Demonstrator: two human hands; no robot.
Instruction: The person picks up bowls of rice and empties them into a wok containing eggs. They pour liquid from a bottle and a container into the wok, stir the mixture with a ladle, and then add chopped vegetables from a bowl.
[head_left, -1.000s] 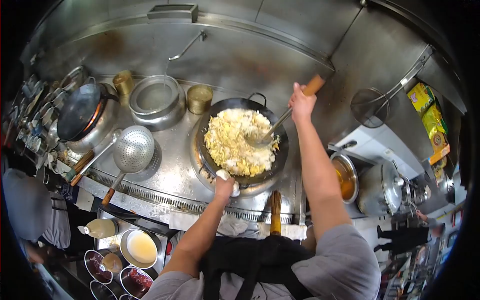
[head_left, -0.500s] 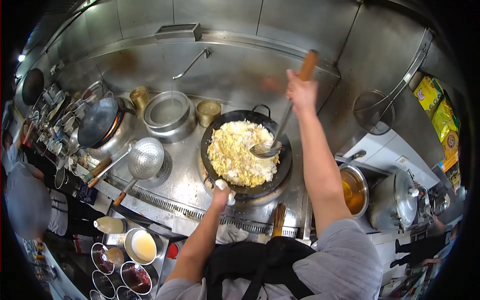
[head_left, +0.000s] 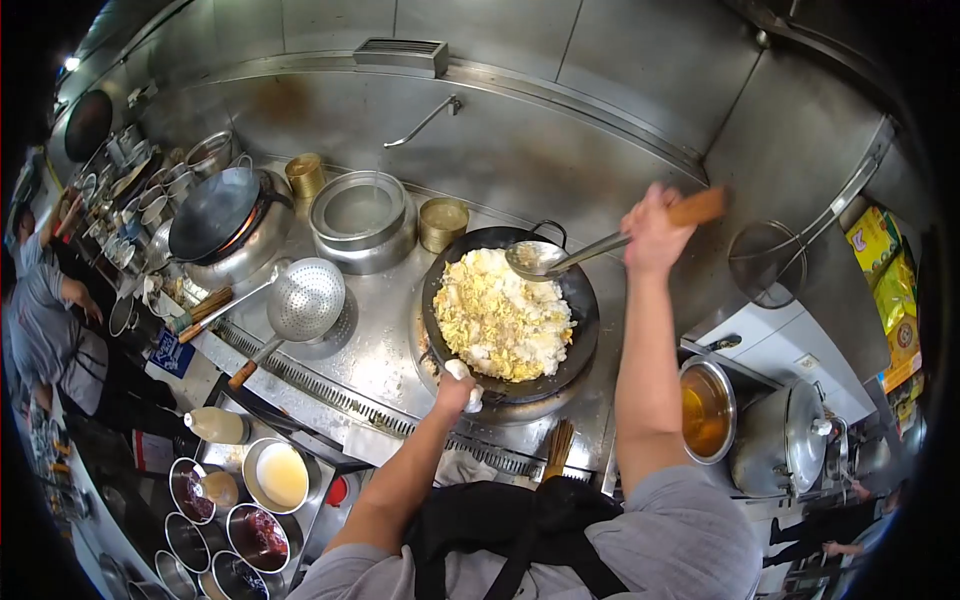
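With fingers closed on the ladle [head_left: 545, 260], the right hand [head_left: 655, 232] has lifted it clear of the rice [head_left: 500, 315]; the left hand [head_left: 453, 395] grips the wok [head_left: 590, 335] handle.

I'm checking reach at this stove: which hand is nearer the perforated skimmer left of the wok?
Left. The left hand grips the wok's near edge, just right of the skimmer; the right hand holds a ladle beyond the wok's far side.

Bright overhead light; fisheye edges; dark corners
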